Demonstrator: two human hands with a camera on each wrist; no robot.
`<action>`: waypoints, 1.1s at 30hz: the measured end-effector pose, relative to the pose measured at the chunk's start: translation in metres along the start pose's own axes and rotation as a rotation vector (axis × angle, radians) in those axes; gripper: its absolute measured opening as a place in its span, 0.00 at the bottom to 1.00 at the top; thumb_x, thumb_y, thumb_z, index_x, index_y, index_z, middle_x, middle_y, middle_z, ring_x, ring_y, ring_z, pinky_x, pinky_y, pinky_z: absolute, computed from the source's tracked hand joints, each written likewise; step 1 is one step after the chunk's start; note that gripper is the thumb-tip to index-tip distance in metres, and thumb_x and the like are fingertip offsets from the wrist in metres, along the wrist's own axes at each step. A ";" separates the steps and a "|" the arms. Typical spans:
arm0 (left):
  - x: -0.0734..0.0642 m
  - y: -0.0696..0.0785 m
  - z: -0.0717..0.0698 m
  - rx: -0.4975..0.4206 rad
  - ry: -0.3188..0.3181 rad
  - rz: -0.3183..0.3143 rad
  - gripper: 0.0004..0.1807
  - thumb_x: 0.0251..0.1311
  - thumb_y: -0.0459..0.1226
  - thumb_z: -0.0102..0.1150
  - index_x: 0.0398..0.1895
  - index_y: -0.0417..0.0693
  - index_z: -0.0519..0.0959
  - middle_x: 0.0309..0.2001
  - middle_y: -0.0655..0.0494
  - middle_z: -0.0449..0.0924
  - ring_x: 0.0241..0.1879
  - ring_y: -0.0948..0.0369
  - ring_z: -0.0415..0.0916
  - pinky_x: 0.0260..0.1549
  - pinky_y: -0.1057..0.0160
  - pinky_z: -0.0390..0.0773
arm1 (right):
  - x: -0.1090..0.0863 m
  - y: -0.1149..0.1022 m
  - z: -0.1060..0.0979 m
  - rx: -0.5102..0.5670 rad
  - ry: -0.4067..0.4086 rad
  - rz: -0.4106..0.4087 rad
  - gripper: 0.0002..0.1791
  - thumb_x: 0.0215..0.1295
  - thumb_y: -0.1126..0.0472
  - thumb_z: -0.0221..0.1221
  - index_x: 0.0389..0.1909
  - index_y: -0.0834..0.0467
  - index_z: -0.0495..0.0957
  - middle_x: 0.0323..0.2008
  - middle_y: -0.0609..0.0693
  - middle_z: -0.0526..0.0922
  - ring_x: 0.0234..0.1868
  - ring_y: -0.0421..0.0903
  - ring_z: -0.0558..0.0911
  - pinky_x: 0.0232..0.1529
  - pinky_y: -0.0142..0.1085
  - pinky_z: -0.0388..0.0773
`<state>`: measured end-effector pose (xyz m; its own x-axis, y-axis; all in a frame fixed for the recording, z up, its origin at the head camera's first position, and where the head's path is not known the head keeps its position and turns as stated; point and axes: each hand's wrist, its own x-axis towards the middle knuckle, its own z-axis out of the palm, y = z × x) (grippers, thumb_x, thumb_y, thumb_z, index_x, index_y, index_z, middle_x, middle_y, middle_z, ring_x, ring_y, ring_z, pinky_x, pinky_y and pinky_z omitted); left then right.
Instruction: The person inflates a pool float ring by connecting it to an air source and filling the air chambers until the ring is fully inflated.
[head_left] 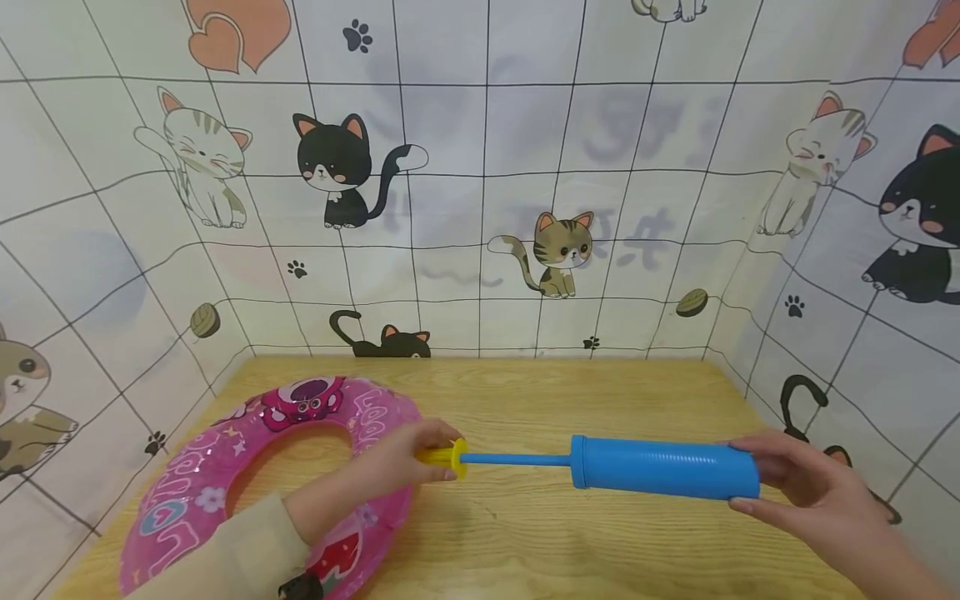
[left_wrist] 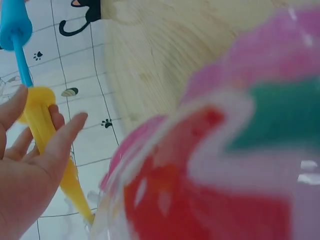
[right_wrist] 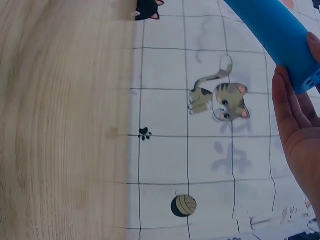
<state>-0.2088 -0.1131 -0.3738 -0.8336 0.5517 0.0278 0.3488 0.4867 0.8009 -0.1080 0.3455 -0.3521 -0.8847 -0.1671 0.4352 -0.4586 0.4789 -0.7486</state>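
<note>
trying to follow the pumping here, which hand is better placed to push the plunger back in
Left, most likely. The left hand already grips the yellow handle with the blue rod pulled out, while the right hand holds the far end of the blue pump barrel, steadying it.

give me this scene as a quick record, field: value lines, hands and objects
left hand: grips the yellow plastic handle of the pump
right hand: holds the far end of the blue ribbed plastic pump cylinder
pump rod: thin, blue, drawn out between handle and cylinder
pump position: held level above the light wooden table
pink inflatable swim ring: lies on the table under the left forearm
surround: cat-print gridded backdrop
</note>
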 end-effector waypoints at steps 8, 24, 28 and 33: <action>0.001 0.014 0.011 0.016 0.076 0.044 0.22 0.56 0.37 0.70 0.55 0.43 0.78 0.51 0.51 0.81 0.54 0.51 0.77 0.54 0.52 0.76 | 0.015 -0.005 0.030 0.250 -0.049 -0.025 0.31 0.48 0.85 0.64 0.57 0.66 0.73 0.51 0.46 0.76 0.44 0.40 0.83 0.41 0.30 0.81; 0.010 0.019 0.022 -0.095 0.001 0.025 0.21 0.56 0.36 0.70 0.54 0.45 0.78 0.50 0.54 0.82 0.50 0.55 0.78 0.51 0.54 0.78 | 0.032 -0.029 0.080 0.179 -0.123 -0.035 0.27 0.50 0.73 0.71 0.53 0.62 0.76 0.46 0.50 0.79 0.36 0.48 0.83 0.39 0.34 0.82; 0.010 0.019 0.018 -0.149 -0.065 0.023 0.20 0.59 0.36 0.67 0.55 0.45 0.78 0.51 0.53 0.82 0.50 0.56 0.79 0.51 0.57 0.79 | 0.031 -0.026 0.069 0.189 -0.132 -0.119 0.29 0.48 0.77 0.70 0.54 0.64 0.75 0.48 0.49 0.77 0.37 0.47 0.82 0.41 0.32 0.81; 0.010 0.016 0.013 -0.116 -0.074 0.021 0.21 0.59 0.36 0.67 0.56 0.43 0.77 0.52 0.50 0.81 0.52 0.54 0.78 0.51 0.57 0.78 | 0.026 -0.017 0.049 0.244 -0.141 -0.195 0.32 0.45 0.85 0.66 0.55 0.68 0.74 0.50 0.49 0.76 0.41 0.44 0.81 0.42 0.30 0.80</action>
<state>-0.2056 -0.0907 -0.3682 -0.7912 0.6115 0.0046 0.3107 0.3955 0.8643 -0.1269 0.2909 -0.3524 -0.7736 -0.3611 0.5208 -0.6113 0.2085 -0.7635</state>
